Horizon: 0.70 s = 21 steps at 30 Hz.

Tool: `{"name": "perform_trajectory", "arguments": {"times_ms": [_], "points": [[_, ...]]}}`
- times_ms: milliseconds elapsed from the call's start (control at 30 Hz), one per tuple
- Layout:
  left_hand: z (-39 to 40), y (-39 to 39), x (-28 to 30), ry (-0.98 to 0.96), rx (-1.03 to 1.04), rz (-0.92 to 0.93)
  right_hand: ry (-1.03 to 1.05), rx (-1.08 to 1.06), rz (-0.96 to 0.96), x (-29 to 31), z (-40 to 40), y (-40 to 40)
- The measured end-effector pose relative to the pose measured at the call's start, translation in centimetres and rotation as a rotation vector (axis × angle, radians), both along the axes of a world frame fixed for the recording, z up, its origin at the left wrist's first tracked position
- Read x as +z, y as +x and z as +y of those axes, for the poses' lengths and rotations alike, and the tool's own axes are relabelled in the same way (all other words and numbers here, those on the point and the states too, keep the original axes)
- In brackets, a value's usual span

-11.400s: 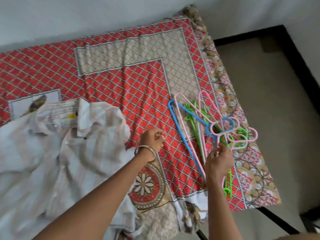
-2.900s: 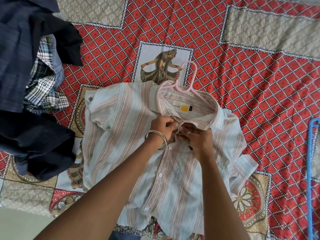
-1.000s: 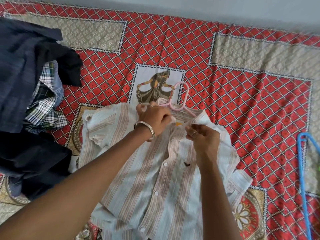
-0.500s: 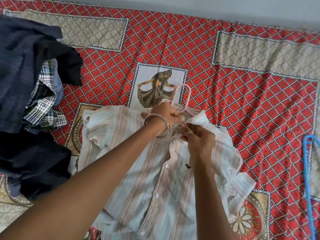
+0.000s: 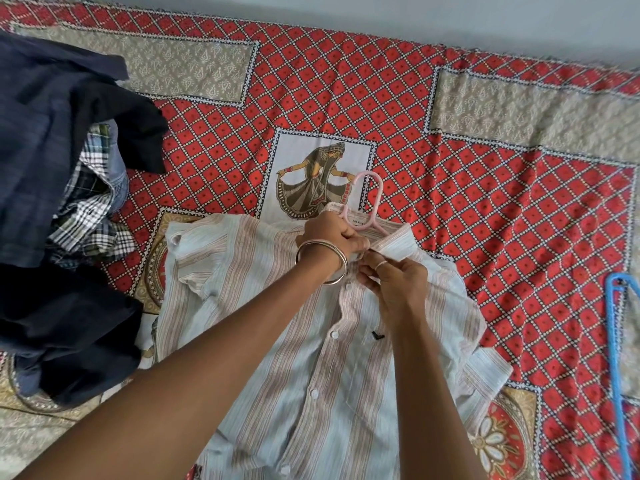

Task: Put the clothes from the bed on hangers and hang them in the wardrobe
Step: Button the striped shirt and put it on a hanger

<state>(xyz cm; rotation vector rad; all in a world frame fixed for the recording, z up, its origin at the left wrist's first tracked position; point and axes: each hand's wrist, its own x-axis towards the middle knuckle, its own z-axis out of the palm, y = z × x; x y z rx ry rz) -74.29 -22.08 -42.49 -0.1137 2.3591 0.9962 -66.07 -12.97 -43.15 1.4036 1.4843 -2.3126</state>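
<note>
One bed [image 5: 450, 109] fills the whole view, spread with a red diamond-patterned cover with beige panels and a printed dancer figure in the middle. Next in size, a heap of dark clothes [image 5: 52, 174] sits along the left side, navy and black pieces piled over a checked one. Down the centre lies the striped shirt [image 5: 311, 375], front up, its buttons running in a line toward the near edge, collar pointing at the dancer. Both arms reach in from below and meet at that collar. Left hand [image 5: 332, 237], bangles [image 5: 322, 261] on the wrist, is curled tight and pinching the shirt's collar edge at the neck. Right hand [image 5: 391, 282], ring on one finger, fingers bent, pinches the opposite edge of the collar just beside it, the two hands almost touching. Over at the right border, a blue hanger [image 5: 614, 358] lies on the cover, well apart from the shirt, partly cut off. Smallest of all, the pink hanger [image 5: 375, 202] sits inside the shirt, only its hook and neck poking out above the collar, lying flat over the dancer print.
</note>
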Motion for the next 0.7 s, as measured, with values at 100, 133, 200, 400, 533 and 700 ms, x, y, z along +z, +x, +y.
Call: {"name": "perform_trajectory", "arguments": {"times_ms": [100,133,200,400,533,700], "points": [[-0.1,-0.1,-0.1,-0.011,-0.04,0.022,-0.002,-0.001,-0.015,-0.1,-0.3,-0.1],[-0.2,-0.1,-0.2,-0.014,-0.044,0.021,0.006,0.011,-0.029,-0.1,-0.4,-0.1],[-0.3,-0.1,-0.3,-0.003,-0.023,-0.011,0.024,0.036,-0.053,-0.1,-0.6,-0.1],[0.5,-0.5,0.3,0.033,-0.032,-0.185,0.002,0.03,-0.006,0.3,-0.9,0.2],[0.8,-1.1,0.3,0.073,-0.063,-0.271,-0.044,0.049,0.027,0.2,-0.3,0.6],[1.2,-1.7,0.2,0.016,-0.187,-0.237,-0.152,-0.08,0.023,0.2,0.0,-0.1]]}}
